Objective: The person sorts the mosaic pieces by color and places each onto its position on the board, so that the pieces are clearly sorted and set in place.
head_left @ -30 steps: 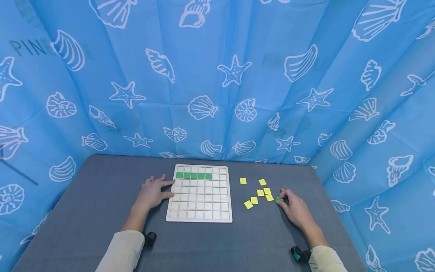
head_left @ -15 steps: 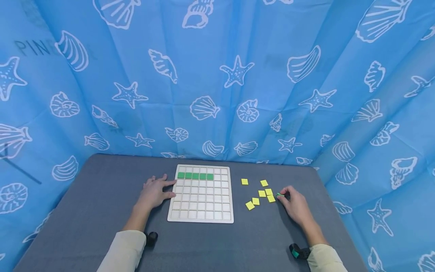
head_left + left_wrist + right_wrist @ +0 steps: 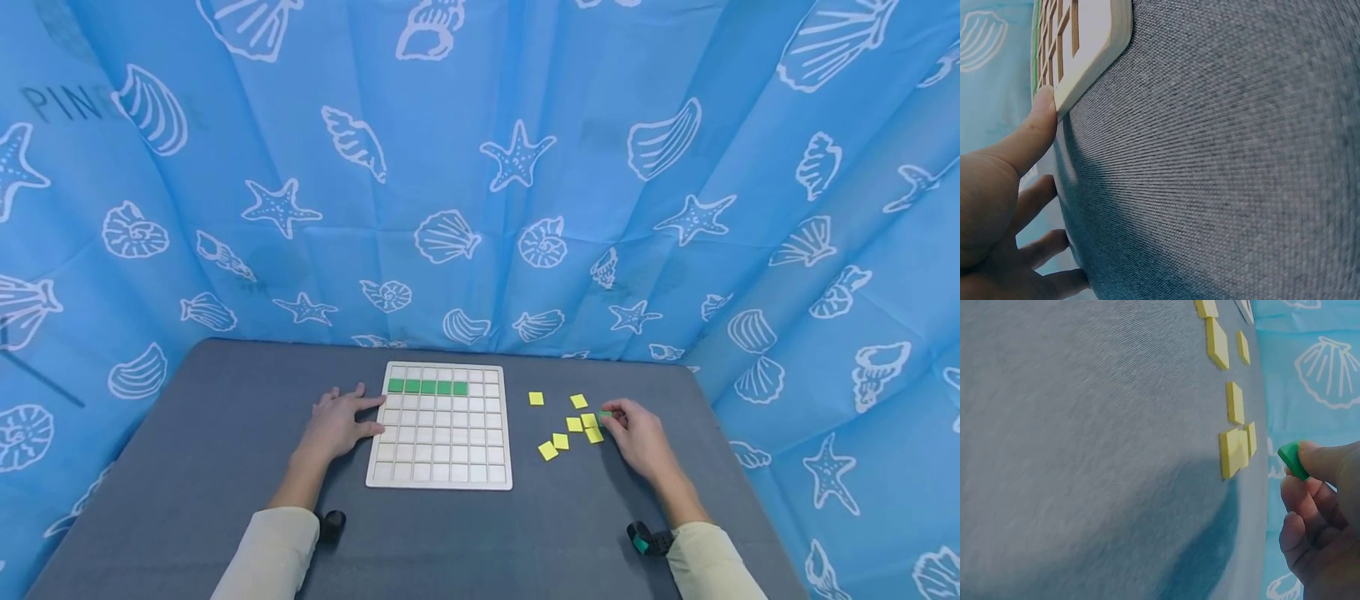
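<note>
A square white grid board (image 3: 441, 478) lies on the table, with several green tiles (image 3: 427, 387) in a row in its second line of cells. My left hand (image 3: 337, 425) rests against the board's left edge; in the left wrist view its thumb (image 3: 1038, 122) touches the rim and the other fingers spread over the cloth. Between thumb and fingers, my right hand (image 3: 643, 437) pinches a green square tile (image 3: 1294, 461), raised above the table. Just left of that hand lie several loose yellow tiles (image 3: 574, 425), some touching or overlapping.
Grey cloth covers the table (image 3: 442, 542). Behind and to the right hangs a blue curtain (image 3: 480, 192) printed with white shells and starfish. A black strap device (image 3: 651, 540) sits on the right wrist, another black device (image 3: 332, 527) on the left.
My right hand has lifted the green tile from the table and moved slightly left and away from me, toward the yellow tiles. The left hand and board stay in place.
</note>
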The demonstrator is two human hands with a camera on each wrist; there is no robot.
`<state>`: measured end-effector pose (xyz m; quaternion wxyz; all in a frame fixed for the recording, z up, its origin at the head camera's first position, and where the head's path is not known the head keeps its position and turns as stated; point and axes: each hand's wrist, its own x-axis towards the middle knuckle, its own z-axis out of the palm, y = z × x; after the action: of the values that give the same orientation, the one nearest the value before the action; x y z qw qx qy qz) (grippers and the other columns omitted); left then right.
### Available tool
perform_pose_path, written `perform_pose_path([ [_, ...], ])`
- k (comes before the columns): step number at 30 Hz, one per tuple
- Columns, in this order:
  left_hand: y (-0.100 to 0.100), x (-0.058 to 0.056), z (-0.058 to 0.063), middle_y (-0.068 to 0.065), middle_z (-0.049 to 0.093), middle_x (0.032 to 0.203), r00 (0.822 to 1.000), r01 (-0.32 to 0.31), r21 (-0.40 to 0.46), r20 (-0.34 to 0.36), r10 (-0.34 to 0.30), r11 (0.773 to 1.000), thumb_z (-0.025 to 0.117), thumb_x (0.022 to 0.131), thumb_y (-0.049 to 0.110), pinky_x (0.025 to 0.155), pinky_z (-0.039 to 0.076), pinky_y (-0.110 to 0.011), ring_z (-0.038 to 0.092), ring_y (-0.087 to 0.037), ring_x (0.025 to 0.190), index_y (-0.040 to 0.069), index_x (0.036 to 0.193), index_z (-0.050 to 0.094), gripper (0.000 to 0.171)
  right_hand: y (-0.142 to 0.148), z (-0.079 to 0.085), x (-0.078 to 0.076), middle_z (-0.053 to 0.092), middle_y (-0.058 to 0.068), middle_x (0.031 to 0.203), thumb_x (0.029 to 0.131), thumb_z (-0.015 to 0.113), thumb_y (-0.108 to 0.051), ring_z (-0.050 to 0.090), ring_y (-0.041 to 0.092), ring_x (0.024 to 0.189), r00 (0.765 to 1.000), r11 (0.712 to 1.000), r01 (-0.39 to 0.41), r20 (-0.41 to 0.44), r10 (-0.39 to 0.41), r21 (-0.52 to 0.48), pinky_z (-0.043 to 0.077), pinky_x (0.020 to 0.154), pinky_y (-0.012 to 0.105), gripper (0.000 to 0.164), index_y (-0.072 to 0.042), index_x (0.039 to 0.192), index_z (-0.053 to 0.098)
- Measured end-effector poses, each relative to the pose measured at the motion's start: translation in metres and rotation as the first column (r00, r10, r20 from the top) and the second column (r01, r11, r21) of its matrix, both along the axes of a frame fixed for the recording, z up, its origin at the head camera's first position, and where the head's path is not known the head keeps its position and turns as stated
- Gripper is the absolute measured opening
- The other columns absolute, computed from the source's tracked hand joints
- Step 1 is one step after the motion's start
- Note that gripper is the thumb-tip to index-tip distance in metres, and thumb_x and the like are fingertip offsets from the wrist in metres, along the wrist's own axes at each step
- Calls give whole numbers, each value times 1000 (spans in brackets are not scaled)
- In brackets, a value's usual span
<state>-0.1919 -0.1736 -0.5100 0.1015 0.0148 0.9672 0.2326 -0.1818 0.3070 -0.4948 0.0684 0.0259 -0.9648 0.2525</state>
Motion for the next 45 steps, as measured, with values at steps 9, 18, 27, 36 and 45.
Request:
perform_pose_path([
  [9,0,-1,1,-19,33,166,1000,-5,-4,9,5,1000,75,92,37,118,17,-77,16,-57,152,27,148,56,60,-15,4,-12,70,10,95,96,71,-12,62,18,82,999,999,-35,-2,35,-38,51,69,30,15,-4,109,67],
  [18,1,0,1,-18,33,166,1000,-9,1,16,9,1000,75,92,36,118,16,-77,15,-57,152,27,148,56,60,-34,4,-23,69,9,96,98,69,-17,64,19,86,999,994,-45,8,46,-98,52,71,30,15,-7,108,65],
  [27,2,0,1,-18,33,165,1000,-10,11,10,9,1000,76,92,36,119,16,-77,16,-57,153,27,147,56,59,-57,5,-32,71,11,100,99,68,-15,66,22,90,997,986,-73,3,74,-152,55,76,35,16,-5,111,67],
  [36,-1,-1,0,-19,34,165,1000,-11,1,7,11,1000,76,92,36,118,17,-77,17,-58,152,26,147,57,59,-81,-2,-41,72,11,101,98,70,-15,68,22,91,998,980,-59,17,63,-192,58,79,39,15,-6,109,70],
  [45,1,-1,-1,-18,34,165,1000,-20,-1,9,20,1000,76,92,35,118,17,-77,17,-57,152,26,147,57,59,-103,1,-47,70,11,98,97,70,-13,67,23,89,998,969,-26,50,40,-247,55,74,34,13,-6,108,70],
])
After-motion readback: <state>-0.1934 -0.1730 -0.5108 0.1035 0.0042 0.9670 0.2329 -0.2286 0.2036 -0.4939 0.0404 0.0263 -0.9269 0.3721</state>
